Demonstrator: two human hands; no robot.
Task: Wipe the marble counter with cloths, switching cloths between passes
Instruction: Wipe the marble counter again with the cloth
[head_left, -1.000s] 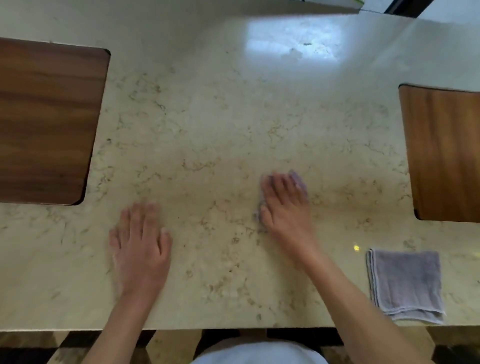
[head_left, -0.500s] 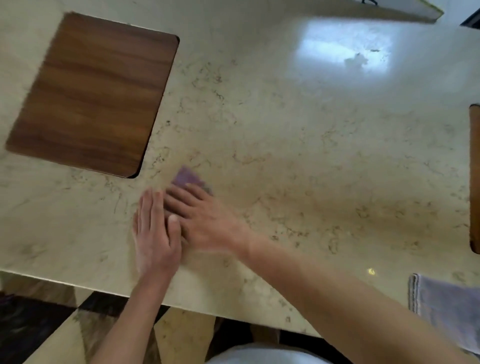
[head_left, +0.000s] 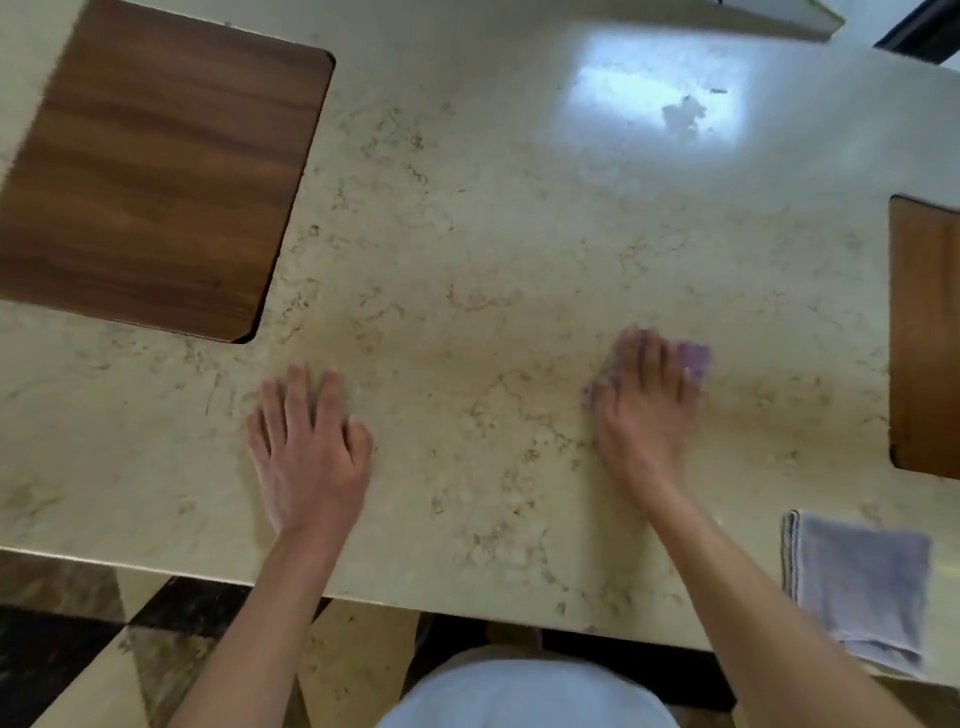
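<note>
While the right hand (head_left: 644, 410) presses flat on a purple cloth (head_left: 693, 358), a folded grey cloth (head_left: 862, 587) lies behind it; left hand (head_left: 306, 447) spread on marble counter (head_left: 493, 234)

Quick count: there's one marble desk (head_left: 519, 234). Two wooden panels sit in it, one far left (head_left: 156, 166) and one at the right edge (head_left: 927, 338). Two purple-ish cloths: one (head_left: 693, 358) under the right hand (head_left: 644, 415), one folded cloth (head_left: 862, 587) near the front right corner. Two bare hands, counting the left hand (head_left: 306, 457) lying flat.
</note>
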